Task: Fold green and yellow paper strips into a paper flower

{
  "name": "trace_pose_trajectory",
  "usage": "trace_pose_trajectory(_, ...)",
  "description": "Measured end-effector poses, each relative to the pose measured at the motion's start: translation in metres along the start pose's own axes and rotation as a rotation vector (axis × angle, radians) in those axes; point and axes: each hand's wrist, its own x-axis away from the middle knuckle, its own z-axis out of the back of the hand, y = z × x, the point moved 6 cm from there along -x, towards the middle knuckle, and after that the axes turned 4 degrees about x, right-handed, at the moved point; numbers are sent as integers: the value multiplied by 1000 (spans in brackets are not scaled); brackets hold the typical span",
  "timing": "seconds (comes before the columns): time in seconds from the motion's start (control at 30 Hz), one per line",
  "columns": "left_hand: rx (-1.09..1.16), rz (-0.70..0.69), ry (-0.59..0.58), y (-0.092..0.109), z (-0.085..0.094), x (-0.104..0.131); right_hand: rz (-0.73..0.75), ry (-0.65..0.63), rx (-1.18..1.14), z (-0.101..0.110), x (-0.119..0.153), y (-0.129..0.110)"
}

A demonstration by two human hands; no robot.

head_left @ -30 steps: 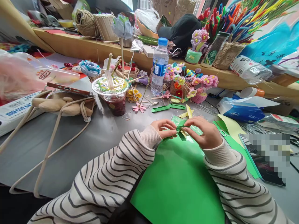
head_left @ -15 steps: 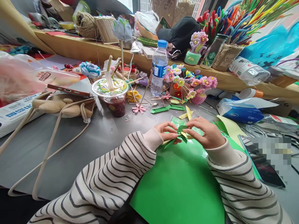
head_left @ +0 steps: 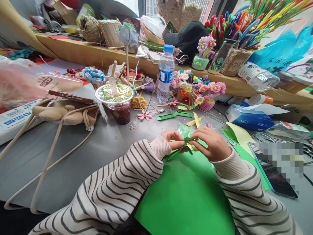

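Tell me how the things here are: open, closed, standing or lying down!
Left hand: pinching folded paper
Right hand: fingers on the same paper
Folded paper: held up, partly hidden by fingers
Water bottle: standing, capped
Drink cup: standing, lidded, straw in
Clear plastic bottle: lying on its side
Tissue pack: looks open

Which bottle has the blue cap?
The upright water bottle, standing on the table beyond the left hand. The glass bottle on the ledge has a dark cap; the plastic bottle lying there shows no blue cap.
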Motion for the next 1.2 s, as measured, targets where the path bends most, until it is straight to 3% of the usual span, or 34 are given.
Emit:
trace_pose_trajectory(0.27, -22, -21, -12, 6, -3, 4, -4, 36, 132, 2, -2, -10)
trace_pose_trajectory(0.57, -239, -115, 25, 11, -1, 5, 77, 67, 211, 1, -4, -20)
trace_pose_trajectory(0.97, -164, -92, 36, 13, -3, 9, 35, 54, 227, 2, -3, -17)
trace_pose_trajectory(1.2, -197, -71, 105, 14, -2, 10, 52, 80, 305, 2, -6, -25)
